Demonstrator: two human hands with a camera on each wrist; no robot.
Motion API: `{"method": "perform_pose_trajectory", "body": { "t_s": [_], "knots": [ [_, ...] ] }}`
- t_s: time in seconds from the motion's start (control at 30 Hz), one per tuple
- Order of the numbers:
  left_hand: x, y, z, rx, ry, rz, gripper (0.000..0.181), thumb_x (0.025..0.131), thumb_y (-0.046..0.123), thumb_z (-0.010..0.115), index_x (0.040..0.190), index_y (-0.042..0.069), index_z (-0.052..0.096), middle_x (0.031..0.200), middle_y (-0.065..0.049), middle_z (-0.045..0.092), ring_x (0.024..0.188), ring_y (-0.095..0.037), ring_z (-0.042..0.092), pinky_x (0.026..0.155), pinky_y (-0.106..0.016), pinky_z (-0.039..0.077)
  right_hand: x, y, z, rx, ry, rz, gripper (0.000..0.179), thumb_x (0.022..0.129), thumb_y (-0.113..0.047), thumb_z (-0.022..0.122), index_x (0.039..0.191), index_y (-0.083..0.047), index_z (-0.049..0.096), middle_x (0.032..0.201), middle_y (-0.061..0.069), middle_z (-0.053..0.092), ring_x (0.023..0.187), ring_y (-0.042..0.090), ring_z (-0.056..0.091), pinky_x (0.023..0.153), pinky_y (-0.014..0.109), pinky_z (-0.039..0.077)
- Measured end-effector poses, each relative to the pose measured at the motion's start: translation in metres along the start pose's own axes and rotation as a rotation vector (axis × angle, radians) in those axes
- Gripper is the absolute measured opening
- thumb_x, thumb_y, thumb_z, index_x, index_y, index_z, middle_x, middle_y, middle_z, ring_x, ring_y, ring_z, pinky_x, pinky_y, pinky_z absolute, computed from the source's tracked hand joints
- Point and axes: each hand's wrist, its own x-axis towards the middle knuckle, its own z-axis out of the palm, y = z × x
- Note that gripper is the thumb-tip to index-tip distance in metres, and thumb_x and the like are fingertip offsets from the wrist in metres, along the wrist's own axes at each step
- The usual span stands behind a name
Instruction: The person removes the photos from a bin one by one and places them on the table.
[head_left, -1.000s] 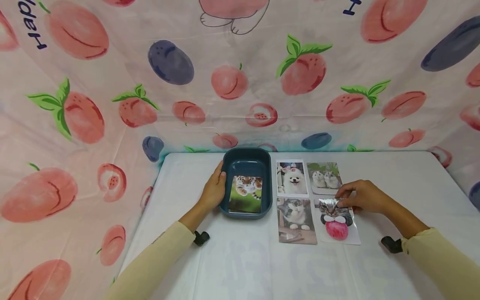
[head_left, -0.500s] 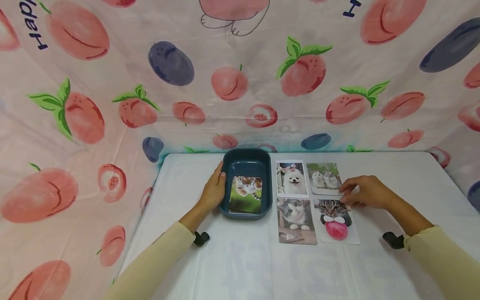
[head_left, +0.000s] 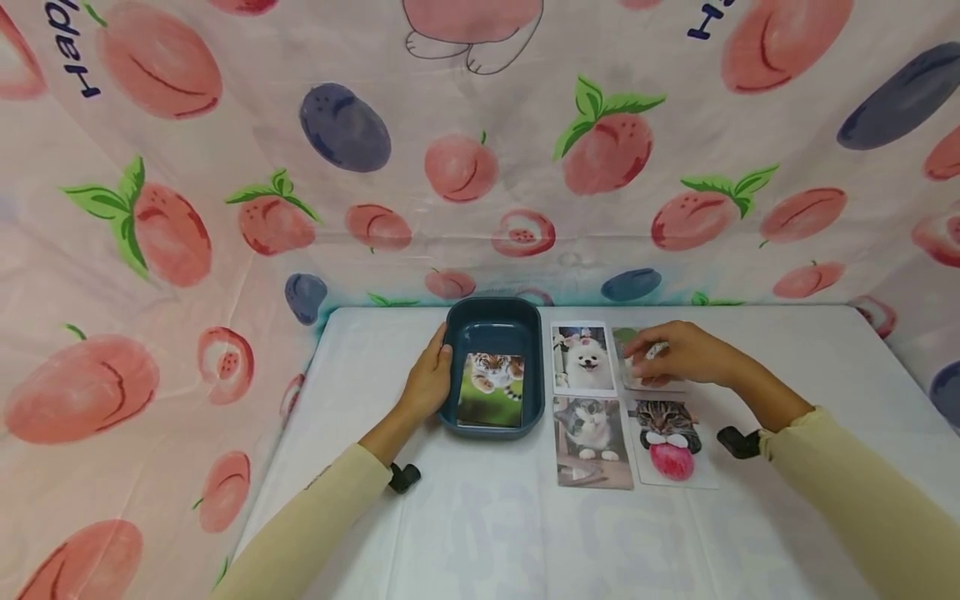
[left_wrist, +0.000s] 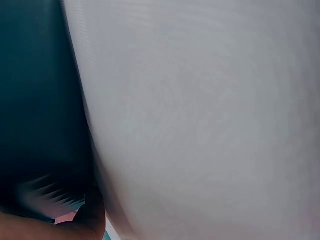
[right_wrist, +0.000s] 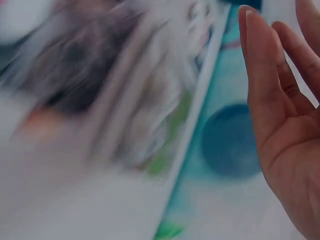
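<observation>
A dark teal tray [head_left: 491,329] stands mid-table with a tiger photo card [head_left: 487,396] inside. My left hand [head_left: 427,379] grips its left side; the left wrist view has the thumb bent at the tray wall [left_wrist: 40,100]. Over the hamster card [head_left: 622,335] hovers my right hand [head_left: 686,350], covering most of that card. Its fingers look nearly straight and the palm [right_wrist: 295,125] is bare in the right wrist view. A white dog card [head_left: 588,362] lies just left. In the front row are a grey-and-white cat card [head_left: 595,442] and a tabby cat card [head_left: 671,446].
White cloth covers the table [head_left: 495,525]. A fruit-patterned curtain [head_left: 465,100] hangs along the back edge and the left side. Small black devices [head_left: 738,442] sit at both wrists.
My right hand has left the tabby card's top edge and moved left and back over the hamster card. The tabby card stays lying on the table. The left hand and tray keep still.
</observation>
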Motion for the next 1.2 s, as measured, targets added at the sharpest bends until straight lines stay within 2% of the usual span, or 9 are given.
{"method": "perform_pose_trajectory", "body": {
  "t_s": [0.17,0.33,0.43,0.57,0.7,0.87,1.0,1.2],
  "knots": [
    [-0.001,-0.001,-0.001,0.005,0.000,-0.007,0.054,0.113,0.032,0.032,0.165,0.021,0.022,0.165,-0.015,0.033,0.153,-0.037,0.030,0.126,-0.054,0.024,0.045,-0.047,0.011,-0.056,-0.075,-0.134,0.037,0.093,-0.029,0.076,0.123,-0.009,0.071,0.117,0.013,0.070,0.100,0.022,0.070,0.083,0.039,0.061],
    [-0.003,-0.003,-0.003,0.011,0.006,-0.018,0.053,0.113,0.030,0.032,0.164,0.020,0.023,0.165,-0.016,0.034,0.153,-0.038,0.031,0.125,-0.055,0.025,0.091,-0.100,0.026,-0.134,-0.143,-0.157,0.046,0.092,-0.039,0.076,0.128,-0.012,0.070,0.123,0.008,0.070,0.114,0.023,0.067,0.089,0.040,0.058],
    [-0.003,-0.003,-0.003,0.005,0.003,-0.012,0.053,0.113,0.030,0.032,0.164,0.019,0.023,0.165,-0.017,0.034,0.152,-0.038,0.031,0.125,-0.056,0.025,0.116,-0.122,0.036,-0.167,-0.165,-0.156,0.048,0.092,-0.041,0.076,0.129,-0.011,0.069,0.120,0.006,0.071,0.111,0.024,0.068,0.091,0.040,0.058],
    [-0.002,-0.004,-0.002,-0.006,0.000,-0.005,0.054,0.113,0.029,0.033,0.164,0.020,0.023,0.164,-0.018,0.036,0.151,-0.040,0.033,0.124,-0.058,0.026,0.144,-0.142,0.054,-0.189,-0.186,-0.127,0.045,0.091,-0.040,0.077,0.125,-0.011,0.072,0.116,0.004,0.073,0.106,0.026,0.070,0.091,0.038,0.059],
    [-0.002,-0.003,-0.002,-0.011,-0.001,-0.001,0.054,0.113,0.030,0.033,0.165,0.020,0.023,0.162,-0.019,0.038,0.150,-0.040,0.036,0.122,-0.059,0.029,0.164,-0.150,0.073,-0.227,-0.195,-0.083,0.039,0.090,-0.044,0.078,0.118,-0.017,0.077,0.113,-0.001,0.074,0.105,0.021,0.070,0.090,0.035,0.059],
    [-0.001,-0.003,-0.002,-0.010,-0.006,0.008,0.054,0.113,0.030,0.033,0.165,0.019,0.022,0.162,-0.020,0.038,0.149,-0.040,0.037,0.121,-0.059,0.031,0.181,-0.144,0.093,-0.261,-0.180,-0.048,0.035,0.088,-0.048,0.079,0.107,-0.019,0.081,0.107,-0.003,0.077,0.102,0.018,0.068,0.094,0.035,0.056],
    [-0.001,-0.002,-0.002,-0.014,-0.003,0.008,0.054,0.113,0.029,0.033,0.165,0.019,0.022,0.162,-0.020,0.038,0.149,-0.040,0.036,0.121,-0.059,0.030,0.185,-0.136,0.103,-0.280,-0.177,0.011,0.036,0.087,-0.049,0.079,0.105,-0.018,0.081,0.107,-0.002,0.077,0.103,0.019,0.068,0.097,0.037,0.055],
    [0.000,-0.003,-0.001,-0.006,-0.010,0.014,0.054,0.113,0.031,0.032,0.165,0.020,0.021,0.163,-0.018,0.037,0.150,-0.040,0.035,0.122,-0.058,0.029,0.186,-0.130,0.110,-0.334,-0.180,0.063,0.041,0.088,-0.049,0.078,0.110,-0.016,0.081,0.111,0.000,0.077,0.103,0.018,0.069,0.098,0.037,0.056]
  ]
}}
